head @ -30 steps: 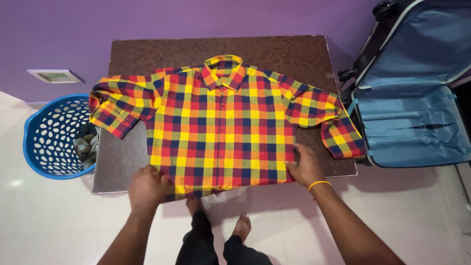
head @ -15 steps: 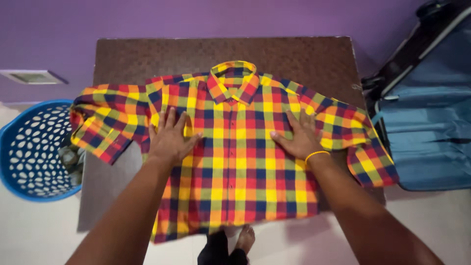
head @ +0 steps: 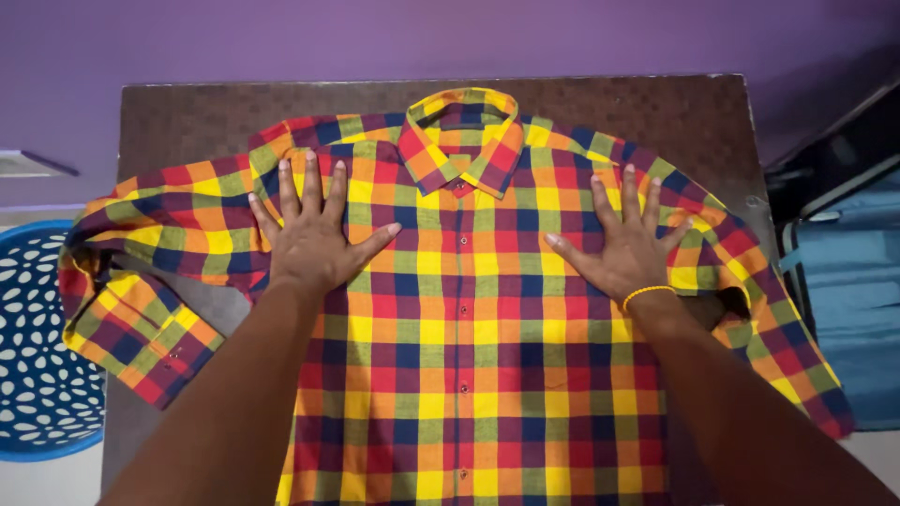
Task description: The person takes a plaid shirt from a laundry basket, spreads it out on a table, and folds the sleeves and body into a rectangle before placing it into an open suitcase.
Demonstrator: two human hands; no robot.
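A checked shirt in yellow, red, blue and green lies buttoned and face up on a dark brown table, collar at the far side. My left hand rests flat on the shirt's left chest, fingers spread. My right hand, with a yellow band at the wrist, lies flat on the right chest, fingers spread too. Neither hand holds anything. Both sleeves bend down along the table's sides.
A blue perforated laundry basket stands on the floor at the left. An open blue suitcase stands at the right. A purple wall runs behind the table.
Both hands have slid from the shirt's lower hem up over its front to the chest, spreading apart. The view has moved closer to the shirt.
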